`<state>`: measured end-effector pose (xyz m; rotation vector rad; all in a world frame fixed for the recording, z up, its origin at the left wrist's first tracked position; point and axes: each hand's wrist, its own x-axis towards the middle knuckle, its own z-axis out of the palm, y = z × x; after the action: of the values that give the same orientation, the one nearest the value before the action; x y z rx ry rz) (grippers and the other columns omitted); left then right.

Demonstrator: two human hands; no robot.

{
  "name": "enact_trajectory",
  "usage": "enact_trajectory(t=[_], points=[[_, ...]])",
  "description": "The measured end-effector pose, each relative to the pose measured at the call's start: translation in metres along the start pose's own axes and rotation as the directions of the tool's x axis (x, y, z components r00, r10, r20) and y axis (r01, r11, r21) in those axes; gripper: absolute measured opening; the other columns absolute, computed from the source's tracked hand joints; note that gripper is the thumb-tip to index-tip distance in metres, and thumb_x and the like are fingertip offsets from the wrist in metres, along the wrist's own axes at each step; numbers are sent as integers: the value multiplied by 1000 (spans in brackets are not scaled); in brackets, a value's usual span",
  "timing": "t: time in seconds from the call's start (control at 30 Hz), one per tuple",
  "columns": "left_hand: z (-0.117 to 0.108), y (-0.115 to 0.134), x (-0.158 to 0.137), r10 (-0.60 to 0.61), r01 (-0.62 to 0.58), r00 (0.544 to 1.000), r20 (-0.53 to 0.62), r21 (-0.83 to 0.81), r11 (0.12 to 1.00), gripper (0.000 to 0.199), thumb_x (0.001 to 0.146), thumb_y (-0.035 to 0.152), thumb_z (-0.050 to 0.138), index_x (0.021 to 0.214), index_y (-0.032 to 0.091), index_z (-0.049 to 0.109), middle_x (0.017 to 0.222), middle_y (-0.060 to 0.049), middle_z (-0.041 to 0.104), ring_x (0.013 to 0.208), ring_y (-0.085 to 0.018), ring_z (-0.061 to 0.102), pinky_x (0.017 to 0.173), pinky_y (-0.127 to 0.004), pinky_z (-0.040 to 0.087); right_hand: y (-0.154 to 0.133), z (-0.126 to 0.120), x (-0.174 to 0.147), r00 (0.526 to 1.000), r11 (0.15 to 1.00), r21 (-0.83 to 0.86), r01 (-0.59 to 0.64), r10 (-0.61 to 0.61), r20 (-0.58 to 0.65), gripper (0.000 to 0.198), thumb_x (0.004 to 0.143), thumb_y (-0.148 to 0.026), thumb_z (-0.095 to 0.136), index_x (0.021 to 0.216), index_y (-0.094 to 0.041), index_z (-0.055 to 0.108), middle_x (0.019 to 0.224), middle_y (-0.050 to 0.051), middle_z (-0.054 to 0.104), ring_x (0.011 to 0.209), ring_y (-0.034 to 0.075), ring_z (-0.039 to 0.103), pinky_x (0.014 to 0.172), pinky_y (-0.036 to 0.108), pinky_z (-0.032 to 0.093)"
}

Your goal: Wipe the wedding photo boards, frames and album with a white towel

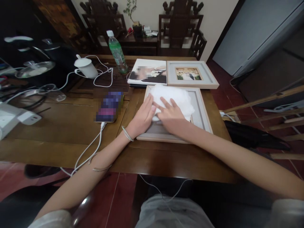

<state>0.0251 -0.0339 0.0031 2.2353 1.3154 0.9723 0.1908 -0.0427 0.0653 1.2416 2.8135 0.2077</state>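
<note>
A picture frame [207, 118] with a pale wooden edge and a grey inner mount lies flat on the table in front of me. Over its upper middle rests a bunched white cloth or wad of soft tissue [181, 98], which hides much of the picture inside. My right hand [170, 115] presses on the white material from above with its fingers spread. Alongside it, my left hand [144, 114] lies against the material's left edge, fingers stretched out and side by side. Neither hand is wrapped around anything.
Behind the frame lie a second frame with a photo [210, 76] and a white-edged photo panel [142, 63]. A green-labelled bottle [117, 52], a white lidded cup [86, 67] and a phone [108, 107] on a charging cable stand or lie leftward. A white power strip [14, 117] sits far left.
</note>
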Motion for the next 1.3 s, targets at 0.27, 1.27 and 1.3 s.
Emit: enact_trajectory(t=[0.27,1.27,1.3], points=[[0,-4,-1,87,-93,995,56,123,988,58,101,32,36,154,11,24,164,-16,19,151,-28,18,124,-49,18,35,6,59,989,989,-44,-141,138,-51,45,93,-11,40,125,-23,69,157,5,38,148,39,19,114,65,18],[9,-26,-2,182,-173,982,-42,157,972,57,83,-2,38,137,9,50,147,-18,50,146,-29,34,119,-57,31,5,-32,-145,996,992,107,61,-67,53,37,65,-1,52,85,-18,79,142,9,56,135,38,46,103,50,50],[8,-26,-2,181,-173,983,-36,155,973,57,83,-2,38,138,10,50,147,-17,50,146,-29,33,119,-57,30,1,-31,-141,995,990,125,62,-71,68,38,66,-1,52,87,-18,79,144,9,55,135,38,46,104,51,50]])
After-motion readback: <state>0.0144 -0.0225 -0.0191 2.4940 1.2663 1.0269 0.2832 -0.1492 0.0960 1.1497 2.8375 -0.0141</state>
